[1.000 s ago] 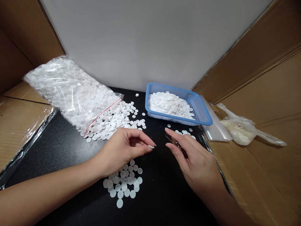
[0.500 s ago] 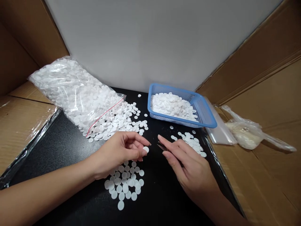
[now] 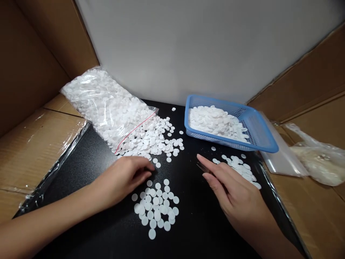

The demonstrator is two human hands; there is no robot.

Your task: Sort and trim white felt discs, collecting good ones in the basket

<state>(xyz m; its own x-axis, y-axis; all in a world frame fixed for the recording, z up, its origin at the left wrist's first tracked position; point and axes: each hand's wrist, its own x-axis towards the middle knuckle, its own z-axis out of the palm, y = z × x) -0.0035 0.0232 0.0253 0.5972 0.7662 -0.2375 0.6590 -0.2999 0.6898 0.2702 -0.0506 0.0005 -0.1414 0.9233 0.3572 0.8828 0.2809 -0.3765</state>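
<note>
My left hand (image 3: pixel 125 180) hovers just in front of the heap of loose white discs (image 3: pixel 151 142), thumb and forefinger slightly apart, with no disc visible between them. Close by, a spread of flat round white discs (image 3: pixel 155 201) lies on the black tabletop. In my right hand (image 3: pixel 234 194) is a slim metal tool that looks like tweezers (image 3: pixel 202 167), its tips poking out between thumb and forefinger. Most of the tool is hidden by the fingers. Beyond that hand lies a smaller group of white discs (image 3: pixel 239 166).
A clear zip bag (image 3: pixel 105 100) full of white discs spills onto the table at the back left. At the back right stands a blue mesh basket (image 3: pixel 258 133), partly filled with discs. Cardboard walls flank both sides; a knotted plastic bag (image 3: pixel 320 162) lies far right.
My left hand has let go of the white disc it pinched and moved left, towards the heap. The right hand keeps its hold. The whole view has shifted, so things appear further right.
</note>
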